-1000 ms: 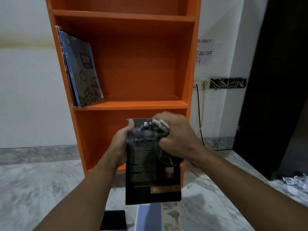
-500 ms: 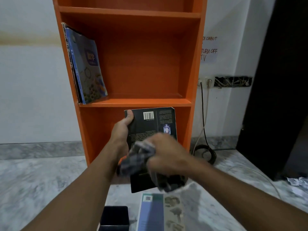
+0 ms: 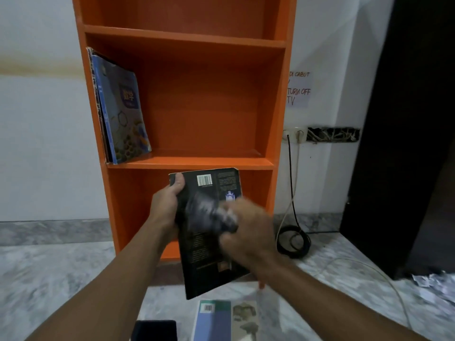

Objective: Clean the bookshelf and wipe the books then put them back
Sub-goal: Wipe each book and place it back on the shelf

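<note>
Cloth [image 3: 209,214] a blur on black book [image 3: 204,262] at frame centre
Right hand [image 3: 248,235], motion-smeared, bunches the cloth; left hand [image 3: 165,207] grips the book's left edge, thumb over the top corner, barcode uppermost

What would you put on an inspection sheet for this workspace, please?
Surface: marble floor; orange bookshelf standing on it.
Job's things: black book held up; cloth on its cover; blue books leaning at the middle shelf's left; grey-blue book on the floor.
Clutter: dark box beside that book; paper scraps at right.
Hands: left hand grips the black book's edge; right hand, blurred, holds the cloth.
Cables: black cable from the socket, coiled on the floor.
Surroundings: white wall, handwritten note.
</note>
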